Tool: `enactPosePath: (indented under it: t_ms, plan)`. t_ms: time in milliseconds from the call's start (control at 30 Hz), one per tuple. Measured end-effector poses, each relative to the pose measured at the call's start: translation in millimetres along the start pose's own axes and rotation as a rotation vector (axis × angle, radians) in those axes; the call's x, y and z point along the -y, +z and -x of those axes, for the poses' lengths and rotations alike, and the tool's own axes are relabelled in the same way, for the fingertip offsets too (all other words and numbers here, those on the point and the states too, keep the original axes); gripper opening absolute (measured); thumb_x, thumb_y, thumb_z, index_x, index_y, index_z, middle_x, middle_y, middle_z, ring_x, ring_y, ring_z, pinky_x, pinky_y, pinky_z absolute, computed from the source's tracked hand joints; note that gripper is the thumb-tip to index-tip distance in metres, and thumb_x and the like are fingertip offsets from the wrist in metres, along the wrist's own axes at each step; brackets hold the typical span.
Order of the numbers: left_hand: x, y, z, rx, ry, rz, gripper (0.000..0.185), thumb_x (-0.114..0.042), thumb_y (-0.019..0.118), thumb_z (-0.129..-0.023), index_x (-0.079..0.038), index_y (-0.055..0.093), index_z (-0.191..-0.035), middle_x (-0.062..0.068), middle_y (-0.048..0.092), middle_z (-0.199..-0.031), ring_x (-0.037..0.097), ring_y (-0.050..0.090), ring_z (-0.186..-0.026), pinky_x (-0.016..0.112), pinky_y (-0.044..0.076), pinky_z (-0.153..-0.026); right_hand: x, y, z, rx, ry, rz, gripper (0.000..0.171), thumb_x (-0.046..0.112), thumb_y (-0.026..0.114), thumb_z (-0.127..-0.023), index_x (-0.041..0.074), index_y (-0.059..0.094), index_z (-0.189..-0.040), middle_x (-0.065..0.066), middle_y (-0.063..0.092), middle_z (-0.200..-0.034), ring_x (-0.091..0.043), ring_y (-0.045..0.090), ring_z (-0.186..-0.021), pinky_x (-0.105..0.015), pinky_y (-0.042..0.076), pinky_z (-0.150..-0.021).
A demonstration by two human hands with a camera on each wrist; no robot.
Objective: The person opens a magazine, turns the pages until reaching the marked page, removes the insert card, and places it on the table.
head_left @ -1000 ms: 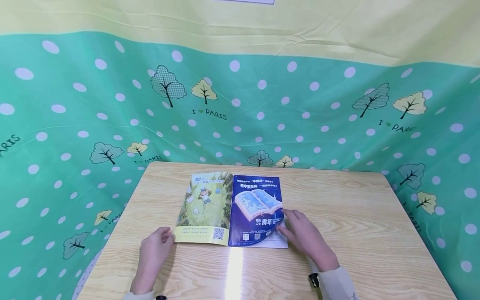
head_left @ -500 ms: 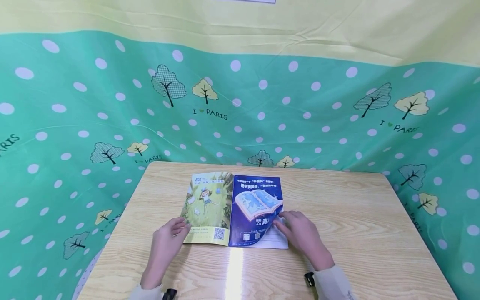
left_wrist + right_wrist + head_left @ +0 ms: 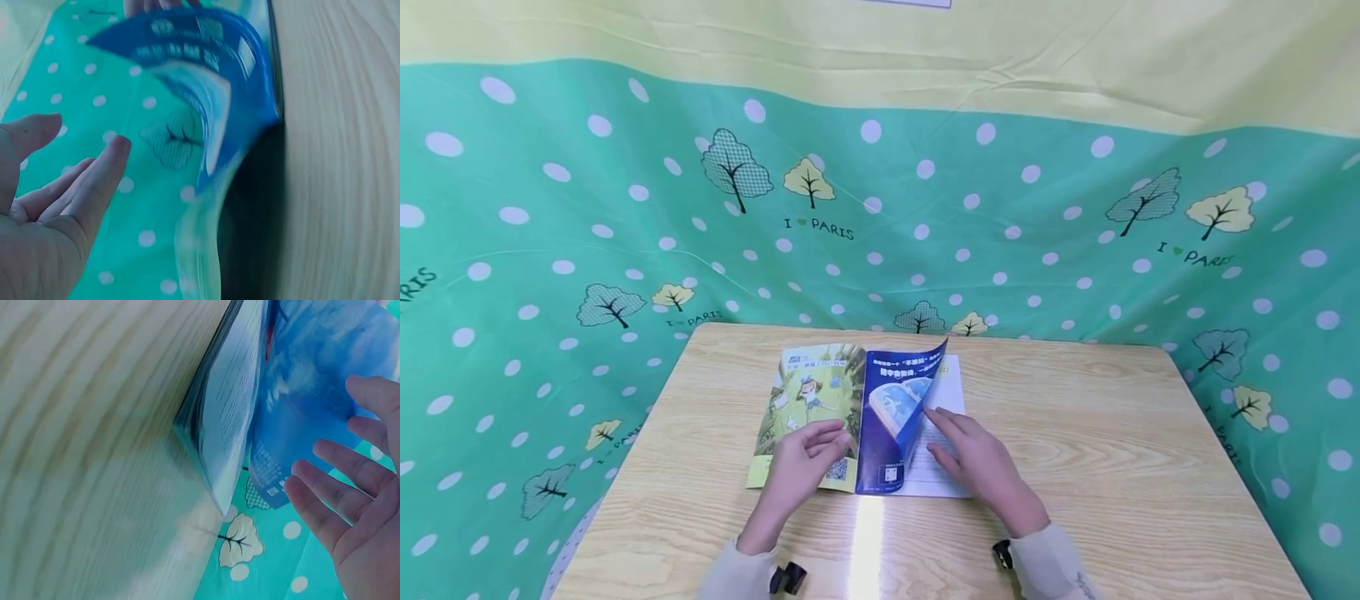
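An open magazine [image 3: 775,467] lies on the table, its left page a green picture with a yellow strip. Its dark blue page [image 3: 880,458] stands half lifted and curls leftward, baring a white printed page [image 3: 951,387] below. My right hand [image 3: 985,462] is at the lifted page's right side, fingers extended; in the right wrist view the fingertips [image 3: 303,469] are against or very near the blue sheet. My left hand [image 3: 805,462] hovers over the lower left page, fingers loosely bent and holding nothing. In the left wrist view its thumb and fingers are apart, beside the curling sheet.
The wooden table [image 3: 1112,433] extends to both sides of the magazine and in front of it. A green dotted cloth [image 3: 1000,225] hangs behind and around the table. Black straps [image 3: 787,577] show at both wrists.
The blue page has risen from nearly flat and curled leftward, uncovering the white page. My right hand has moved left with it. My left hand has left the lower left corner and moved right.
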State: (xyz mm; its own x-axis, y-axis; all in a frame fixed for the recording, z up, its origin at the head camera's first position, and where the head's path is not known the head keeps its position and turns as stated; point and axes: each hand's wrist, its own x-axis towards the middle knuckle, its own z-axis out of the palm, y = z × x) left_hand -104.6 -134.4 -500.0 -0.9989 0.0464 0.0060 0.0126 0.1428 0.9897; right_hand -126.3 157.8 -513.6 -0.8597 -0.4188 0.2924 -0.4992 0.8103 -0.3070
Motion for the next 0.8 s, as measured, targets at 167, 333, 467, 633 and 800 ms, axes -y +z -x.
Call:
enactPosePath:
  t_ms: [167, 333, 467, 633, 800]
  plan:
    - [-3.7, 11.7, -4.1, 0.058, -0.051, 0.152, 0.049, -0.025, 0.078, -0.089, 0.008, 0.064, -0.123, 0.026, 0.069, -0.109, 0.047, 0.067, -0.099, 0.037, 0.062, -0.085, 6, 3, -3, 0.043, -0.025, -0.001, 0.063, 0.031, 0.072, -0.094, 0.020, 0.046, -0.151, -0.009, 0.053, -0.145, -0.029, 0.056, -0.125, -0.045, 0.054, -0.101]
    - [-3.4, 19.9, -5.0, 0.091, -0.085, 0.167, 0.051, -0.022, 0.079, -0.089, 0.009, 0.061, -0.125, 0.022, 0.071, -0.110, 0.040, 0.069, -0.100, 0.033, 0.062, -0.084, 12, 6, -7, 0.087, -0.061, -0.033, 0.068, 0.030, 0.072, -0.095, 0.020, 0.040, -0.155, -0.012, 0.048, -0.150, -0.031, 0.053, -0.129, -0.046, 0.052, -0.104]
    - [-2.2, 23.9, -4.8, 0.112, -0.077, 0.188, 0.048, -0.014, 0.077, -0.089, 0.012, 0.059, -0.126, 0.021, 0.071, -0.108, 0.032, 0.072, -0.096, 0.034, 0.062, -0.083, 15, 8, -10, 0.099, -0.088, -0.040, 0.071, 0.030, 0.072, -0.095, 0.020, 0.038, -0.156, -0.013, 0.045, -0.151, -0.031, 0.051, -0.131, -0.046, 0.051, -0.104]
    - [-1.8, 26.4, -4.4, 0.085, -0.062, 0.176, 0.041, -0.008, 0.075, -0.090, 0.012, 0.061, -0.123, 0.021, 0.072, -0.105, 0.030, 0.073, -0.091, 0.035, 0.063, -0.080, 17, 10, -11, 0.087, -0.119, -0.038, 0.071, 0.030, 0.072, -0.094, 0.017, 0.038, -0.155, -0.015, 0.046, -0.151, -0.031, 0.051, -0.130, -0.046, 0.051, -0.104]
    - [-2.4, 27.6, -4.1, 0.057, -0.074, 0.176, 0.036, -0.005, 0.074, -0.090, 0.012, 0.063, -0.120, 0.022, 0.072, -0.103, 0.031, 0.073, -0.091, 0.034, 0.063, -0.079, 19, 10, -11, 0.098, -0.113, -0.024, 0.071, 0.031, 0.072, -0.095, 0.018, 0.037, -0.156, -0.014, 0.046, -0.151, -0.031, 0.051, -0.131, -0.045, 0.051, -0.105]
